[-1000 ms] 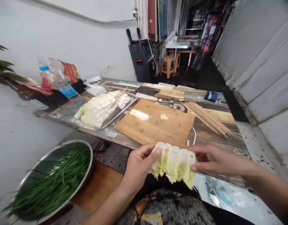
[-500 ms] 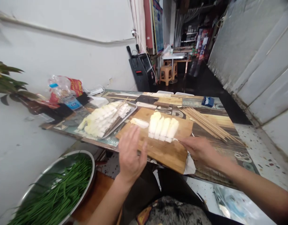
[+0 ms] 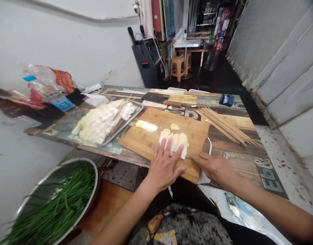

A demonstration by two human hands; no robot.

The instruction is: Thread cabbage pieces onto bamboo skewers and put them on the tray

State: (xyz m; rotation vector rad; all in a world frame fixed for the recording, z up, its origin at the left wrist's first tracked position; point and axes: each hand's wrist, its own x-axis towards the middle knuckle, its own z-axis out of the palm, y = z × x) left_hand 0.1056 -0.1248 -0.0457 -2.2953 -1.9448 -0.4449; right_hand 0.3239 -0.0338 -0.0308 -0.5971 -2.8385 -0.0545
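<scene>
My left hand [image 3: 164, 167] lies flat with spread fingers on a row of several cut napa cabbage pieces [image 3: 182, 140], covering their lower ends. The pieces sit side by side on a wooden cutting board [image 3: 143, 146]. At the board's right edge my right hand [image 3: 217, 168] is closed in a pinch, its fingertips level with the row's lower ends. It grips a thin bamboo skewer, mostly hidden by the hands and cabbage. A single cabbage piece [image 3: 146, 126] lies on the board's left part, and a small yellow leaf scrap [image 3: 174, 127] lies above the row.
Left of the board, a metal tray [image 3: 138, 110] holds stacked skewered cabbage [image 3: 95, 124]. Loose bamboo skewers [image 3: 227, 127] lie on the right, below a small blue box [image 3: 227, 100]. A cleaver [image 3: 156, 98] rests behind the board. A metal basin [image 3: 93, 170] of green chives [image 3: 59, 204] stands lower left.
My left hand has moved right and come down onto the cabbage row. The row now sits nearer me on the board, and a leaf scrap shows behind it. My right hand stays closed.
</scene>
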